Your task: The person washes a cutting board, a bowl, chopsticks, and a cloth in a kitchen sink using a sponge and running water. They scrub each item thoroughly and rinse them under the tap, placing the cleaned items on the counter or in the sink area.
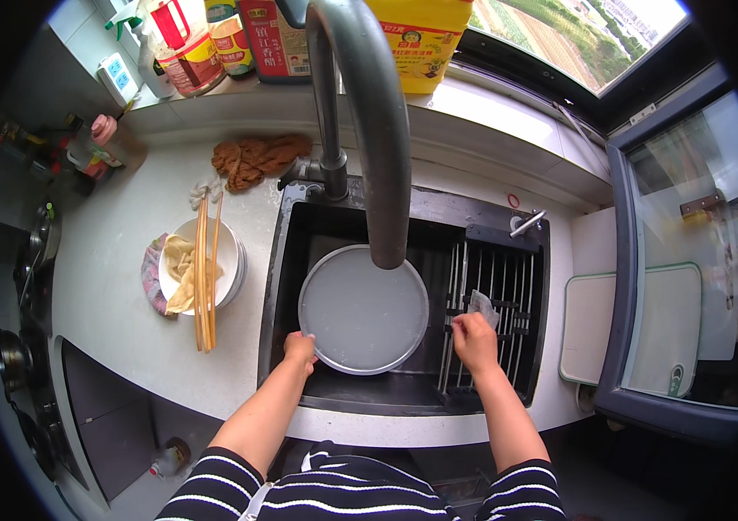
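A round, shallow grey pan (pixel 364 308) with a light metal rim sits in the black sink (pixel 425 382), under the faucet spout. My left hand (pixel 301 351) is closed on its lower-left rim; the fingertips behind the rim are hidden. At the right side of the sink, my right hand (pixel 475 342) pinches a small crumpled grey cloth (pixel 483 308) above the metal drying rack (pixel 515 286). The dark curved faucet (pixel 378 130) covers the pan's far edge. Whether the pan holds water is hard to tell.
Left of the sink stands a white bowl (pixel 234 273) with a tan cloth (pixel 180 267) and several chopsticks (pixel 202 295) across it. A brown rag (pixel 260 159) lies behind. Bottles and a yellow jug (pixel 421 43) line the sill. An open window sash (pixel 621 286) juts in at right.
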`<state>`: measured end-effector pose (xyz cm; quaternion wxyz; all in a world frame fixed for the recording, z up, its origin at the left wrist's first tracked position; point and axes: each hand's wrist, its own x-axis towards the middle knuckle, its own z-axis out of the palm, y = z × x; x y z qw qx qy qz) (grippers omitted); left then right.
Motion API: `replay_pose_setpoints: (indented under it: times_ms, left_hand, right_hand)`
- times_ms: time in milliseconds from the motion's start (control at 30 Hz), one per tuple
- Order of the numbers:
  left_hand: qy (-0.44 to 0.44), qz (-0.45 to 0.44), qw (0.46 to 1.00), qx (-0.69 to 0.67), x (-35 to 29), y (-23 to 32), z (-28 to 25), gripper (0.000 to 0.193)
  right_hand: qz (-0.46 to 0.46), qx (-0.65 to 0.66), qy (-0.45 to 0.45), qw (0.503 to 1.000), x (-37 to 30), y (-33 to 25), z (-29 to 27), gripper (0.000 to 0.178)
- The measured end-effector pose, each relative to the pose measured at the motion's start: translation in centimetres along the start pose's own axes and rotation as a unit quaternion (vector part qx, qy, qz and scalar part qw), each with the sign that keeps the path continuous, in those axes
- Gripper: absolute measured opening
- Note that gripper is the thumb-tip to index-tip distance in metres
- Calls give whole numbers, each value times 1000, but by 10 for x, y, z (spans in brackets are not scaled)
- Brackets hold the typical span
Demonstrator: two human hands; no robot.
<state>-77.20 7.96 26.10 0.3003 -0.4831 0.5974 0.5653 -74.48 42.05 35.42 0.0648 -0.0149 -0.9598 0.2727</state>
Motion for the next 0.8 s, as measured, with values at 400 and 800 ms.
replay_pose_setpoints:
  times_ms: [400,800]
  left_hand:
    - [-37,32,998,43,9,-11,-12,36]
    - [-212,-9,950,-229,-21,5,-28,66]
  right_hand:
    - [-27,-77,-659,748,-19,-127,174,40]
    - [452,646,104,606,135,-145,263,62]
